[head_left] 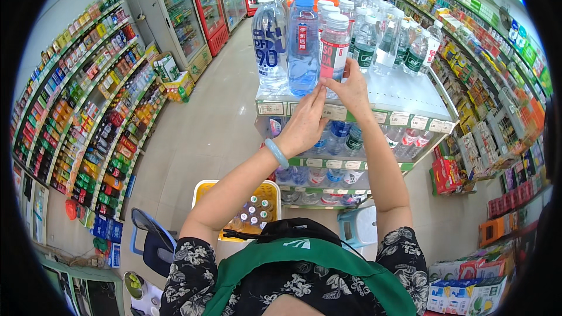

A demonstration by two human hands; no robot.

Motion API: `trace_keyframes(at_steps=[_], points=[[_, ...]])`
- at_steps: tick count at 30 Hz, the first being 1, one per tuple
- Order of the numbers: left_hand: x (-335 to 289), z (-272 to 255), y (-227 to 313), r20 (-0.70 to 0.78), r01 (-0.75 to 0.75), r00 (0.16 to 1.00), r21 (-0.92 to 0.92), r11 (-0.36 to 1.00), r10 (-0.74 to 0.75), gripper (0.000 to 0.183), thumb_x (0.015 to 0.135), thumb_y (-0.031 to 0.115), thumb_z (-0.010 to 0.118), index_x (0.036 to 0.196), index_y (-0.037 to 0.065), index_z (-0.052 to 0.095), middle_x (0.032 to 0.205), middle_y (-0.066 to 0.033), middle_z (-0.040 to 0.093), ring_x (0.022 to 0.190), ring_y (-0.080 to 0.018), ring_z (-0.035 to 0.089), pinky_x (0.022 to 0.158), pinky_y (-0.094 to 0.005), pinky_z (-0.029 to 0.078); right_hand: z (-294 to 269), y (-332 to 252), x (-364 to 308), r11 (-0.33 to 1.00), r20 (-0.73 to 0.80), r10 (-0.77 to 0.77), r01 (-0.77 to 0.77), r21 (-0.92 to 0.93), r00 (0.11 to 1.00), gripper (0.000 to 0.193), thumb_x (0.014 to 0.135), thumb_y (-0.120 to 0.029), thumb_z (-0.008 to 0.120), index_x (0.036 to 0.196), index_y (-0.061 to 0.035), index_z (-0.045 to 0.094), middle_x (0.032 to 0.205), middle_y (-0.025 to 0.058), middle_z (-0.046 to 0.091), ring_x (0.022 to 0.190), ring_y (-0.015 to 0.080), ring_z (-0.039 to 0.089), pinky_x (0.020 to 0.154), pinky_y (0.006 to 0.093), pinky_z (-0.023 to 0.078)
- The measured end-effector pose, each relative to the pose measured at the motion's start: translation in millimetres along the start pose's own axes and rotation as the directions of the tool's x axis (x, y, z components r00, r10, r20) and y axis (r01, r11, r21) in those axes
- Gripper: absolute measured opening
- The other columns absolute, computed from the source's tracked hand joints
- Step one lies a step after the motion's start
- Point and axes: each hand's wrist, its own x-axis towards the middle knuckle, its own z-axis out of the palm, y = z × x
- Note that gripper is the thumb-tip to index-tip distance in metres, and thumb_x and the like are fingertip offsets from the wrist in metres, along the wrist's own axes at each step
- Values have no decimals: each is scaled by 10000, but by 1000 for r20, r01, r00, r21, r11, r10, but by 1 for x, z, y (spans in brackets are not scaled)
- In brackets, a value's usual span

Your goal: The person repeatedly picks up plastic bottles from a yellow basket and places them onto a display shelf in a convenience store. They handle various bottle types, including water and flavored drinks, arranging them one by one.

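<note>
Both hands up at the top shelf point(410, 96) edge: left hand point(304, 123) and right hand point(353, 90) pinching, it seems, a price tag point(334, 112) between fingertips. Just behind, a pink-labelled bottle point(334, 47) beside a blue bottle point(303, 44).

Person, seen from above at the lower centre of the frame. Short-sleeved black top point(193, 269) printed with white and grey flowers, sleeves ending above the elbows. Green apron bib point(304, 266) over the chest, small white emblem near its upper edge. Pale blue-green bangle point(276, 153) on the left wrist. Forearms bare; no rings discernible.
</note>
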Motion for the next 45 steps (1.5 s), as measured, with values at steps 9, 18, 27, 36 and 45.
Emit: trace_keyframes(at_steps=[9, 18, 27, 36, 45], points=[[-3, -10, -10, -24, -62, 998, -40, 997, 61, 679, 764, -20, 577, 1353, -100, 249, 1405, -269, 283, 1299, -383, 301, 1063, -392, 301, 12, 3, 2, 998, 39, 13, -10, -68, 999, 608, 654, -282, 758, 1121, 20, 512, 956, 153, 616, 872, 241, 599, 766, 350, 470], [-81, -76, -33, 101, 60, 994, -185, 981, -42, 282, 812, 107, 602, 1077, 13, 607, 961, -156, 649, 870, -289, 633, 780, -356, 497, 53, -43, -106, 797, -116, -603, 590, -126, 789, 283, 698, -15, 738, 954, -35, 616, 960, 114, 629, 869, 243, 606, 768, 331, 482], [-269, -75, -140, 367, 672, 727, -203, 712, -581, 223, 830, 69, 562, 1036, 7, 619, 869, -127, 667, 804, -174, 638, 728, -302, 496, 220, -8, -235, 962, 661, -244, 94, 255, 710, 115, 735, -49, 670, 834, -51, 610, 816, 87, 600, 708, 250, 610, 625, 333, 493], [-480, 1, -172, 280, 933, 358, -71, 353, -891, 303, 792, 24, 566, 1095, 1, 561, 878, -189, 616, 824, -316, 609, 746, -384, 486, 349, 51, -406, 986, 917, -158, 7, 167, 366, 172, 752, -110, 610, 918, -65, 624, 818, 104, 590, 802, 281, 591, 689, 386, 488], [-558, 18, -201, 93, 988, 121, 81, 128, -988, 301, 764, -41, 474, 1061, -40, 525, 985, -261, 557, 940, -421, 554, 815, -465, 456, 430, 54, -482, 811, 957, -271, 559, 173, 98, 194, 795, -129, 508, 961, -50, 573, 917, 67, 536, 888, 207, 542, 772, 313, 409]])
